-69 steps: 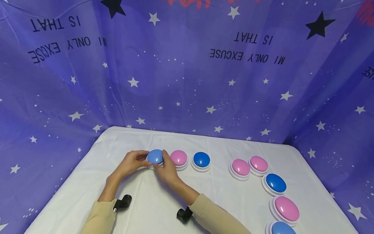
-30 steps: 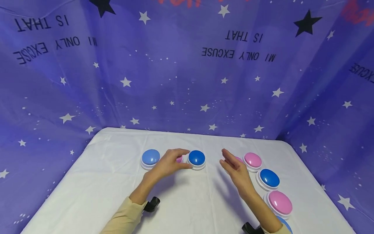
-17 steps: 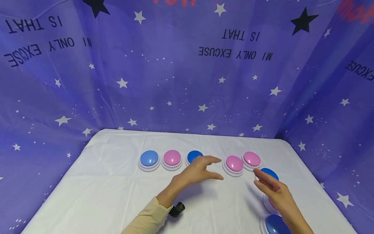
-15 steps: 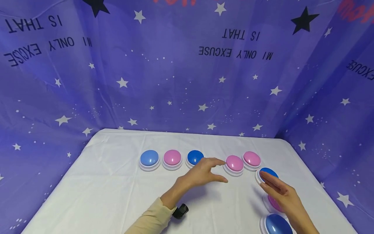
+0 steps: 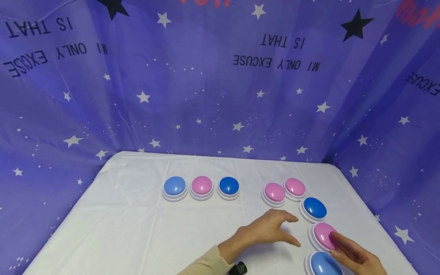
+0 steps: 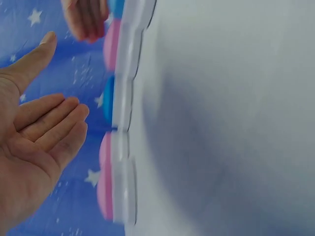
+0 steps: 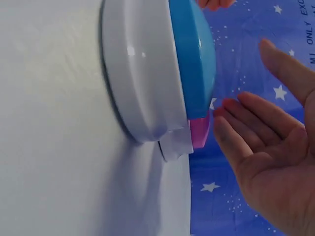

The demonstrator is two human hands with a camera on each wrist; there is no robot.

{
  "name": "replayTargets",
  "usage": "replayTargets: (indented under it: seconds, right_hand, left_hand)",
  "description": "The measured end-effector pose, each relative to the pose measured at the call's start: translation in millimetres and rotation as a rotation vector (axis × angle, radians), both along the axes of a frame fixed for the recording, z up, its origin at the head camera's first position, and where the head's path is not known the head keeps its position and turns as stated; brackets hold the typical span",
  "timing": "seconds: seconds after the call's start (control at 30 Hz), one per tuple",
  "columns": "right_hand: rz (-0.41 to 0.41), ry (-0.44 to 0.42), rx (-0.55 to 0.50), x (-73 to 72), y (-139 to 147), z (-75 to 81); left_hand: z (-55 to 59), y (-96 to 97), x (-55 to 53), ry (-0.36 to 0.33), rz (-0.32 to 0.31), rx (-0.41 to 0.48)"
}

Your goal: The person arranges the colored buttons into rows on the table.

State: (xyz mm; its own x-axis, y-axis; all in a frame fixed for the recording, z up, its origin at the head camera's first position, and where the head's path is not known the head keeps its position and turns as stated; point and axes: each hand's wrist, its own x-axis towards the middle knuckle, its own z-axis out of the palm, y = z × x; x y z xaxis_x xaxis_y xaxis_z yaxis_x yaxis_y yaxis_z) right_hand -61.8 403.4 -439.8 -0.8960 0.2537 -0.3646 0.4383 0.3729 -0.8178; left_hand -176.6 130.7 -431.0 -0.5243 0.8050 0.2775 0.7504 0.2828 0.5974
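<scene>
My left hand (image 5: pixel 269 228) hovers over the white table with thumb and fingers spread apart, holding nothing. It is left of a pink dome button (image 5: pixel 323 233) and a dark blue one (image 5: pixel 314 207), both on round white bases. My right hand (image 5: pixel 359 258) has its fingers extended, their tips overlapping the pink button's right side in the head view. Just nearer stands a light blue button (image 5: pixel 324 264), cut off by the frame's bottom edge. In the right wrist view the light blue button's dome (image 7: pixel 197 59) is beside the right hand's (image 7: pixel 275 142) fingertips, with a gap between.
Farther back are two pink buttons, a front one (image 5: pixel 274 192) and a rear one (image 5: pixel 295 187). A separate row at left holds a light blue (image 5: pixel 174 186), a pink (image 5: pixel 201 185) and a dark blue button (image 5: pixel 228 186). A purple star-patterned curtain (image 5: pixel 206 95) surrounds the white-covered table (image 5: pixel 103 221).
Both hands have left the light blue button at the row's left end, passed along to the right, and come nearer beside the right-hand curve of buttons. The view has shifted slightly.
</scene>
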Motion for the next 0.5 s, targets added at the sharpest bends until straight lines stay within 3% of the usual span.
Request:
replayTargets:
  seconds: [0.2,0.37,0.5]
  right_hand:
    - [-0.079,-0.012,-0.048,8.0,13.8,-16.3]
    - [-0.012,-0.101,-0.060,13.1,22.6,-29.0]
    - [0.063,-0.051,-0.045,16.7,28.5,-45.7]
  left_hand:
    - [-9.2,15.0,15.8,0.015,-0.034,-0.073]
    - [-13.5,20.4,22.9,0.035,-0.024,-0.127]
    - [-14.9,25.4,25.8,0.033,-0.019,-0.148]
